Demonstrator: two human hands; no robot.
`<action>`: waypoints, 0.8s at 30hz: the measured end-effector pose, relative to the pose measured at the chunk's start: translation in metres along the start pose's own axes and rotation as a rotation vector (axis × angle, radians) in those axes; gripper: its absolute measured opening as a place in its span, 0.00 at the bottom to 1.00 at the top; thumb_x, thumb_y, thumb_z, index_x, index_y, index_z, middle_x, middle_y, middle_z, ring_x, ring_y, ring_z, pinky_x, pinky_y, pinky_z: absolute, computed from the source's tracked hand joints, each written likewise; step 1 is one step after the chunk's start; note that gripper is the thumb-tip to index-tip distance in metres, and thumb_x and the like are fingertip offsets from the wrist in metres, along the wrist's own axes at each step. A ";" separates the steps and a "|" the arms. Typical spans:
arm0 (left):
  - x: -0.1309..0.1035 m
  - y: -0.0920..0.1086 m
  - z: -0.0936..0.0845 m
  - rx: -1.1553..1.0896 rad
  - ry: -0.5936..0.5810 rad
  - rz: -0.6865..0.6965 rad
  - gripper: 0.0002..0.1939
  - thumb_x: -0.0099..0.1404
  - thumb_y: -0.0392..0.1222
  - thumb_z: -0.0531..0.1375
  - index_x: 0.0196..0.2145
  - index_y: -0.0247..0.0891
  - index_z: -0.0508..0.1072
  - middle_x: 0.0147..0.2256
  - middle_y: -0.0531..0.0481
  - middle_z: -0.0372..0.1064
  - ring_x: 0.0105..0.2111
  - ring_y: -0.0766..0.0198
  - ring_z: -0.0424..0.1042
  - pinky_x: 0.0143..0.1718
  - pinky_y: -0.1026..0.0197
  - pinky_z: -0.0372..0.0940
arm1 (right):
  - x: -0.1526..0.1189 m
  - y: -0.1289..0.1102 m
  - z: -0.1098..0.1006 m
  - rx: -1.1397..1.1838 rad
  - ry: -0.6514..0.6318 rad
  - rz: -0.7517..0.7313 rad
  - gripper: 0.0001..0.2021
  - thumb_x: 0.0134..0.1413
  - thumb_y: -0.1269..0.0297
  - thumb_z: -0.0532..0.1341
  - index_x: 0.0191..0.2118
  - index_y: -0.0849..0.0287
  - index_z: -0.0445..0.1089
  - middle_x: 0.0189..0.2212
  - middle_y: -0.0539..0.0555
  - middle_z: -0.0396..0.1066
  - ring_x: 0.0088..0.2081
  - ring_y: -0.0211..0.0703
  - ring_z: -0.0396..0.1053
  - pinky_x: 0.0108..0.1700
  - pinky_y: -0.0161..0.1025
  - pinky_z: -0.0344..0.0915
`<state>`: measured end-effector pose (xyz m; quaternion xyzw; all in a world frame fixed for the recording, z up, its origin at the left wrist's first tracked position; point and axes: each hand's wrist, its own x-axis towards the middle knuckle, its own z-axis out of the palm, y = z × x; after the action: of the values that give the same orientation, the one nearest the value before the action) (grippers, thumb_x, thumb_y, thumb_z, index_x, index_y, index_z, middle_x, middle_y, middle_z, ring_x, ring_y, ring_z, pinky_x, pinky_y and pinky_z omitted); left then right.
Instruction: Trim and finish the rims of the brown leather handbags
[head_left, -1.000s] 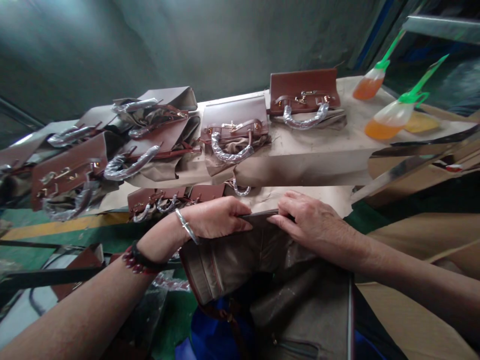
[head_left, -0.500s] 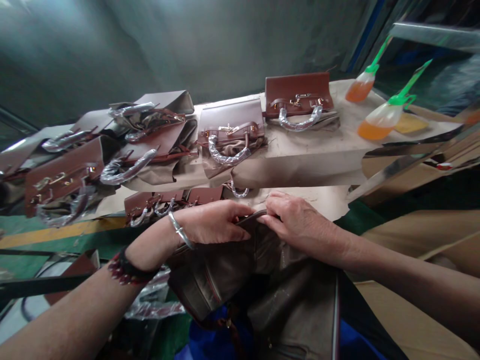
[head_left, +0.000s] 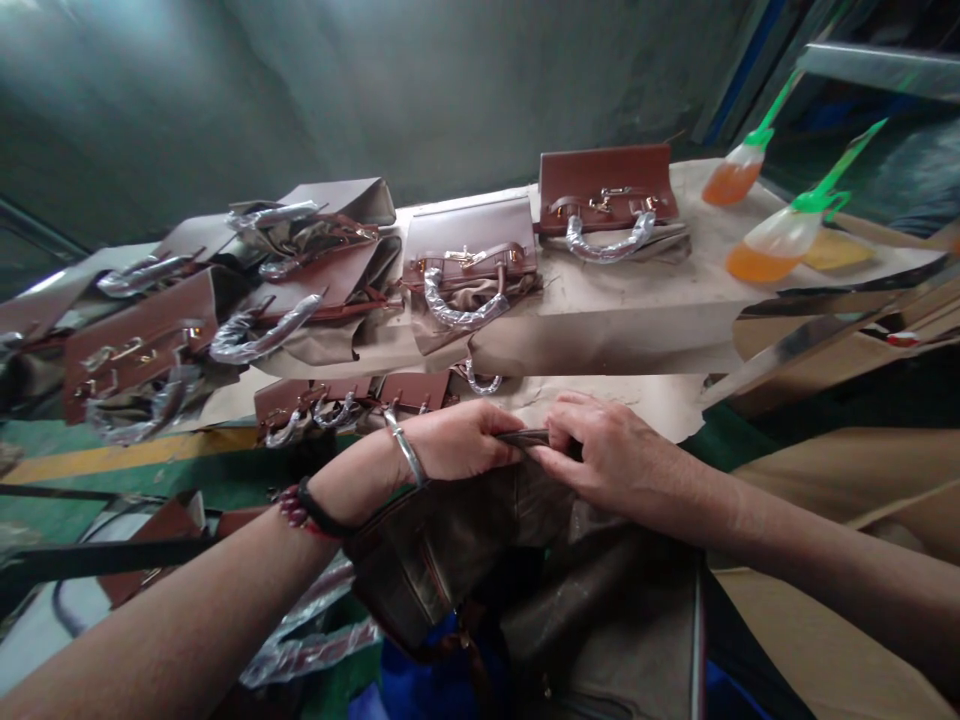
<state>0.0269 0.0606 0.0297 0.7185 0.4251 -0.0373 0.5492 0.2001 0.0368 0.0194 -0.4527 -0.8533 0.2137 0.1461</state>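
Workpiece: the unfinished taupe bag (head_left: 600,600) hung from my two hands at the near centre, below the paper-covered table (head_left: 615,290). Its upper edge ran between my hands.
Left hand: my left hand (head_left: 465,440) pinched that edge between thumb and fingers. A silver bangle (head_left: 406,450) and a beaded bracelet (head_left: 295,507) encircled the left wrist and lower forearm.
Right hand: my right hand (head_left: 611,450) gripped the same edge just beside the left, thumb beneath, fingers curled over.
Bag details: a dark side panel hung at left; a zipper was partly visible at the bottom. The deeper folds were too dark to read.
Table, right: two squeeze bottles with green spouts, the near bottle (head_left: 772,248) and the far bottle (head_left: 733,178), held orange liquid. A yellow piece (head_left: 840,250) lay beside the near one.
Table, centre: a brown handbag (head_left: 604,180) sat right of a handbag with a pale, glossy flap (head_left: 472,235). Clear film covered both handles.
Table, left: several more handbags (head_left: 142,335) lay in an overlapping cluster.
Lower level: brown bags (head_left: 416,390) lay left of centre, behind my left hand.
Near right: cardboard (head_left: 847,630) lay beneath my right forearm.
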 end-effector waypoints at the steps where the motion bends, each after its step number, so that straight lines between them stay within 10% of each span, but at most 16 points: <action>1: 0.001 0.001 0.000 0.011 0.003 -0.008 0.13 0.54 0.39 0.51 0.34 0.30 0.69 0.23 0.55 0.58 0.24 0.70 0.55 0.27 0.68 0.55 | -0.001 0.001 0.000 0.003 0.002 -0.006 0.11 0.46 0.70 0.57 0.19 0.60 0.54 0.23 0.49 0.56 0.26 0.34 0.56 0.28 0.33 0.53; 15: 0.005 0.007 0.003 -0.011 -0.002 -0.047 0.09 0.52 0.37 0.50 0.29 0.32 0.68 0.21 0.56 0.55 0.22 0.70 0.54 0.24 0.69 0.53 | -0.009 0.006 -0.004 0.145 0.199 -0.029 0.07 0.51 0.67 0.53 0.24 0.60 0.58 0.26 0.51 0.60 0.31 0.38 0.59 0.34 0.35 0.57; 24: 0.000 0.006 0.003 0.073 0.019 -0.027 0.09 0.52 0.36 0.50 0.29 0.32 0.68 0.21 0.56 0.56 0.22 0.71 0.54 0.22 0.70 0.52 | 0.007 0.010 -0.007 0.317 -0.033 0.138 0.09 0.48 0.63 0.55 0.23 0.60 0.59 0.20 0.47 0.60 0.24 0.34 0.58 0.25 0.32 0.52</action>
<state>0.0319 0.0577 0.0325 0.7326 0.4383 -0.0535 0.5180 0.2065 0.0491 0.0205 -0.4779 -0.7780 0.3625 0.1868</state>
